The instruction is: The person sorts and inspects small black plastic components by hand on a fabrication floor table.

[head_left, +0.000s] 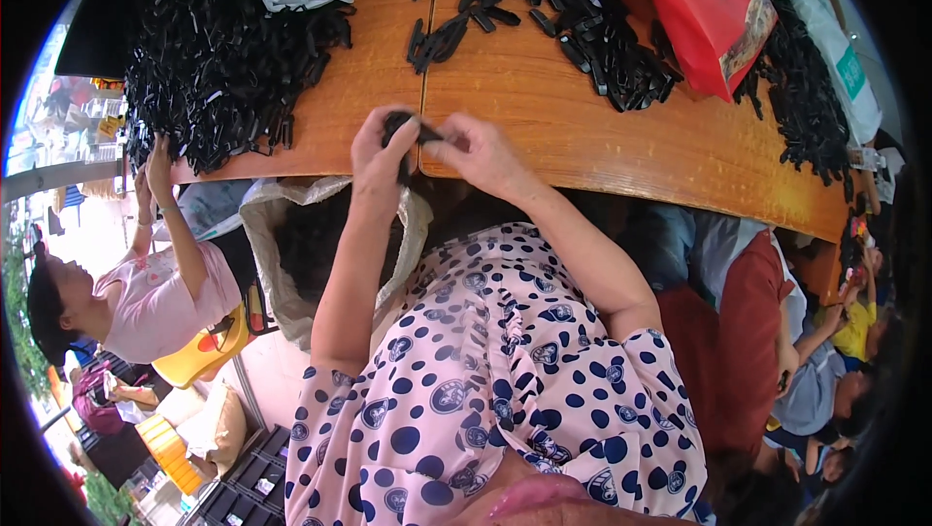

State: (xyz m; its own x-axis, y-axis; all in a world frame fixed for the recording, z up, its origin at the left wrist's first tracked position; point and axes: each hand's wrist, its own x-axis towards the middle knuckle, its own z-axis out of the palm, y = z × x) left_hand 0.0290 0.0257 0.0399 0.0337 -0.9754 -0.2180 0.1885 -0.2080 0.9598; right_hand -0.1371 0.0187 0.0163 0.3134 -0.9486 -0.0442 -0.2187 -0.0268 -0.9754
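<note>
Over the front edge of the wooden table point(544, 118), my two hands meet at a dark, elongated black plastic piece point(396, 124). It looks like the clip-shaped pieces on the table, though my fingers cover much of it. My left hand point(374, 152) is closed around its body. At its other end, the thumb and fingers of my right hand point(482, 152) pinch a dark tip. Beyond my hands lies a small cluster of black clip-shaped pieces point(442, 41). Below my left forearm hangs an open white sack point(267, 235) with dark contents.
A large heap of black pieces point(223, 60) covers the table's left part; another heap point(612, 46) lies right of centre. A red bag point(694, 16) stands at the far right. At left a person in pink point(175, 293) reaches into the heap. Other people sit at right.
</note>
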